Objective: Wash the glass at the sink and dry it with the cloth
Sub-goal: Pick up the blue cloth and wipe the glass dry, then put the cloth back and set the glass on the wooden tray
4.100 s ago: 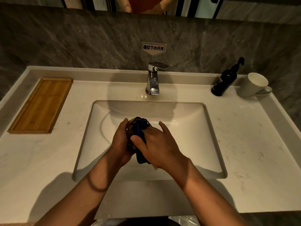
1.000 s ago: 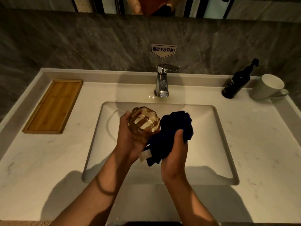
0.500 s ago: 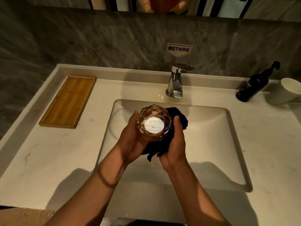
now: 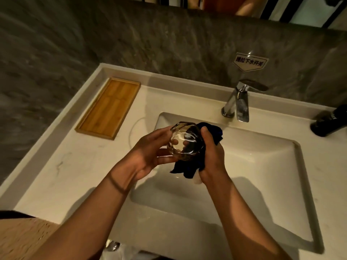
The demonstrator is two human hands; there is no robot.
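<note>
A clear faceted glass (image 4: pixel 185 142) is held over the left part of the white sink basin (image 4: pixel 253 166), its mouth turned toward me. My left hand (image 4: pixel 150 152) grips it from the left, fingers showing through the glass. My right hand (image 4: pixel 211 156) presses a dark blue cloth (image 4: pixel 187 167) against the glass's right and underside. Part of the cloth hangs below the glass, and another part (image 4: pixel 214 132) sticks out behind my thumb. No water runs from the chrome faucet (image 4: pixel 237 104).
A bamboo tray (image 4: pixel 109 107) lies on the counter at the left. A dark pump bottle (image 4: pixel 330 122) stands at the right edge of the view. A small sign (image 4: pixel 250 61) is fixed on the grey stone wall above the faucet.
The cloth came out of the glass and now wraps its right side and underside. The glass turned its mouth toward me. My view swung left, so the mug has left the frame.
</note>
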